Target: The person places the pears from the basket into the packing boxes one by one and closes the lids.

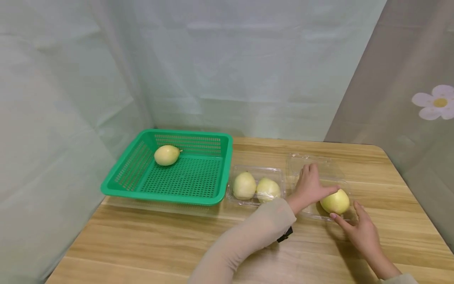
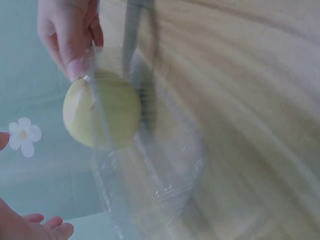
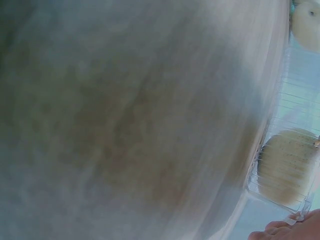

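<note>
A clear plastic clamshell box [image 1: 308,211] lies unlatched on the right of the table, its lid [image 1: 312,163] folded back. In its right half sits a pale yellow pear [image 1: 335,202], also seen through the plastic wall in the left wrist view [image 2: 102,112]. My left hand [image 1: 312,186] hovers over the box, fingers spread and the thumb reaching toward the pear's top. My right hand [image 1: 363,232] is at the box's near right corner, thumb and fingers apart on either side of it, fingertips right beside the pear.
Left of the open box, a second clear box [image 1: 256,173] holds two pears [image 1: 244,185]. A green plastic basket [image 1: 227,169] with one pear [image 1: 166,155] stands farther left. Pale curtains [image 1: 248,71] hang behind the wooden table [image 1: 142,236].
</note>
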{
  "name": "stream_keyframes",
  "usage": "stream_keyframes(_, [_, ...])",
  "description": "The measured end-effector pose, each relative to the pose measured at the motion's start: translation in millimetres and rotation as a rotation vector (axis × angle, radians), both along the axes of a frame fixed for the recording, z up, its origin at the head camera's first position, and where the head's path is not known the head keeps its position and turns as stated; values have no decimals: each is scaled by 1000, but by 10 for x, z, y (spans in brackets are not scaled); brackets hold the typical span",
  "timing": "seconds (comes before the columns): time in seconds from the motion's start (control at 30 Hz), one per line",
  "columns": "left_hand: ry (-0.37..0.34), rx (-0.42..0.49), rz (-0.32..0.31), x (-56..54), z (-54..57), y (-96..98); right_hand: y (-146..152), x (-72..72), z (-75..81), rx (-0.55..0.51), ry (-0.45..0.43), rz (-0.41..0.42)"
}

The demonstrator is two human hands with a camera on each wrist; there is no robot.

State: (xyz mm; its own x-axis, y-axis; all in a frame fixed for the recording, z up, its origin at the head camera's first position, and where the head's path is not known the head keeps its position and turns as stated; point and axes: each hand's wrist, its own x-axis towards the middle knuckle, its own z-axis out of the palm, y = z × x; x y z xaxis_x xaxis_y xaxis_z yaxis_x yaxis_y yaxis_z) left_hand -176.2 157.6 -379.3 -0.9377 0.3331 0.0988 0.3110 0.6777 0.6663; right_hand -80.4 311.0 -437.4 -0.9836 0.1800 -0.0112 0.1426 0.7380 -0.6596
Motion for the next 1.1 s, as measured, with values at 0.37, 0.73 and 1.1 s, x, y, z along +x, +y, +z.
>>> stream_keyframes(0.37, [34, 72, -13, -134, 165, -138, 5, 2, 11, -5, 8, 3])
stream_keyframes(0.73, [143, 39, -94, -218, 304, -248, -3, 16, 11, 7, 4, -4])
stream_keyframes(1.1, [155, 48, -63, -289, 406, -367, 13, 13, -9, 19, 40, 25])
